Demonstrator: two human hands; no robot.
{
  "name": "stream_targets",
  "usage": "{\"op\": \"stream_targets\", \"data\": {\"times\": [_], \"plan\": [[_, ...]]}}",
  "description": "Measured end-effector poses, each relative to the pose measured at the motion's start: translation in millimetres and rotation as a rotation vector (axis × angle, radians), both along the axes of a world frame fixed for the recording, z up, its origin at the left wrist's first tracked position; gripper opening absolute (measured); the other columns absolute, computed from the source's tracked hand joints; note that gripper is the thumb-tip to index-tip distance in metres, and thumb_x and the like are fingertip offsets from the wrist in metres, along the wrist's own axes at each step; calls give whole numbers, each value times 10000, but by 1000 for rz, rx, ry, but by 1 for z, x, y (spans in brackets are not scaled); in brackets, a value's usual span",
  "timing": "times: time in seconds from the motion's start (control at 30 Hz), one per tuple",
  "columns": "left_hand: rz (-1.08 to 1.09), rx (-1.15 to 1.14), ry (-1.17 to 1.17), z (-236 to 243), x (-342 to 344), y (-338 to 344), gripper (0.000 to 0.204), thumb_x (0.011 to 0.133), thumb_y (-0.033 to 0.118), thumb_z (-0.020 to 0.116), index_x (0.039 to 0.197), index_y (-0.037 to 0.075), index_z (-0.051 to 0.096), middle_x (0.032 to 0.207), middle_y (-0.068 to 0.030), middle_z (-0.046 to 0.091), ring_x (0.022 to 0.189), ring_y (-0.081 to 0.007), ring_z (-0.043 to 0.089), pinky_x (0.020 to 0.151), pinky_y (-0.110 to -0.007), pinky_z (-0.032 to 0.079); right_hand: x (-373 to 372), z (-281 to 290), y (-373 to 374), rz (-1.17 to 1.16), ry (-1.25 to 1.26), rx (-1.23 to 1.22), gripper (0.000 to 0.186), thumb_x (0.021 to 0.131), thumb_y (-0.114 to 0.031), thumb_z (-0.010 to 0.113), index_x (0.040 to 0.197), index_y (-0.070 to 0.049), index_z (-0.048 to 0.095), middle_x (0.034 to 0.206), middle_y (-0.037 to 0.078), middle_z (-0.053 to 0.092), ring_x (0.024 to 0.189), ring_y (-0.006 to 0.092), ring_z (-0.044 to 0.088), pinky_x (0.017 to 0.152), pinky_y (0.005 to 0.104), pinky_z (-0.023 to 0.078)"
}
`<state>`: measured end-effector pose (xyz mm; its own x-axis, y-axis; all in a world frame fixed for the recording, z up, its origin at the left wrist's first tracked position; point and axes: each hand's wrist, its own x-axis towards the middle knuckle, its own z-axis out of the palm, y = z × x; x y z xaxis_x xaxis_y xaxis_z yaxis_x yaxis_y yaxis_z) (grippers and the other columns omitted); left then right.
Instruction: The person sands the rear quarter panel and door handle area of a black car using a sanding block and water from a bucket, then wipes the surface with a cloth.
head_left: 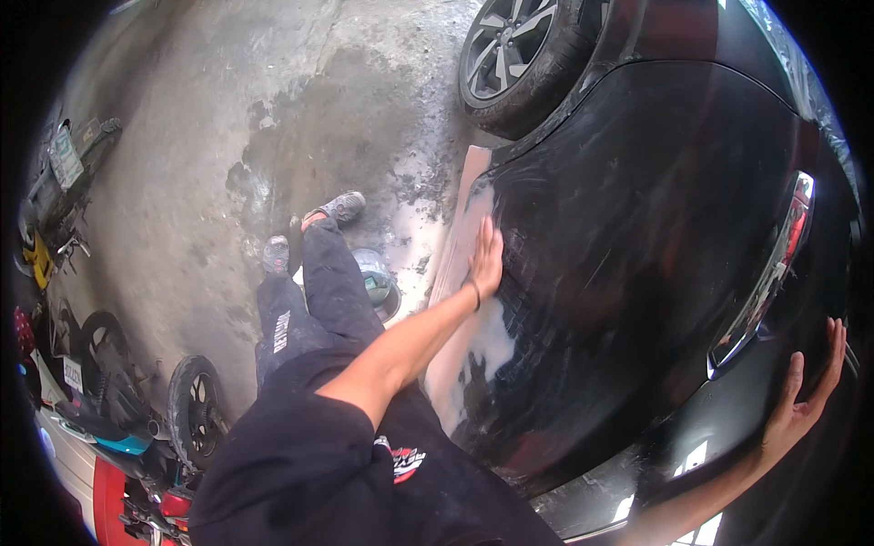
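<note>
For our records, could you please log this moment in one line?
left hand: open, on pinkish-edged black car panel | right hand: open, near tail light

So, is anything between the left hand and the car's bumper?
Nothing visible. The left hand appears flat on the bumper by its pale patch; the hand's underside is hidden, so something thin there can't be ruled out.

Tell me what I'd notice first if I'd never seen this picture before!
Probably the big black car filling the right side, with its spoked wheel at the top. Next, the pale pink strip along its lower edge, with the person's flat left hand right by it. Over at the lower left, a motorcycle stands out too.
</note>
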<state>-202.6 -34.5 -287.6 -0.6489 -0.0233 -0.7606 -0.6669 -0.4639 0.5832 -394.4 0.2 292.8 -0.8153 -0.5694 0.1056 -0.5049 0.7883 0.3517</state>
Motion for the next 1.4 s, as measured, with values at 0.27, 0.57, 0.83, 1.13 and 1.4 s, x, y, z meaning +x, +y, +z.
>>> {"op": "stream_targets", "data": {"times": [0.27,0.57,0.83,1.13,1.4], "plan": [[54,-146,216,55,-67,-31,744,1187,574,211,1794,164,83,1879,-58,50,1728,-306,-8,1334,-654,14,-2,4,3,17,17,-2,558,1084,-215,645,1610,-56,548,1640,132,577,1585,301,455,1340,480,268],[-98,-362,633,133,9,-24,729,1187,410,282,1790,92,22,1871,-152,-15,1725,-359,-38,1316,-674,-44,-5,-1,5,48,-7,-47,566,1066,-196,688,1609,-102,561,1648,131,560,1589,287,448,1336,486,276],[-34,-393,794,134,-94,-78,756,1186,498,276,1794,133,12,1876,-123,-5,1725,-350,-44,1323,-654,-59,-5,1,0,55,-24,-88,571,1042,-160,715,1591,-94,572,1643,134,563,1607,300,425,1329,483,290],[9,-463,931,156,-165,-111,708,1180,364,326,1788,100,76,1870,-140,55,1724,-364,2,1327,-655,-22,-3,3,-4,42,-26,-107,578,1020,-125,738,1575,-73,586,1608,122,600,1609,296,418,1325,479,291],[-144,-482,996,150,-52,-61,764,1141,340,384,1786,81,65,1865,-175,47,1726,-370,-3,1326,-648,-53,1,8,-8,58,7,-56,608,974,-130,779,1556,-75,609,1563,104,641,1597,302,431,1317,468,288]]}}
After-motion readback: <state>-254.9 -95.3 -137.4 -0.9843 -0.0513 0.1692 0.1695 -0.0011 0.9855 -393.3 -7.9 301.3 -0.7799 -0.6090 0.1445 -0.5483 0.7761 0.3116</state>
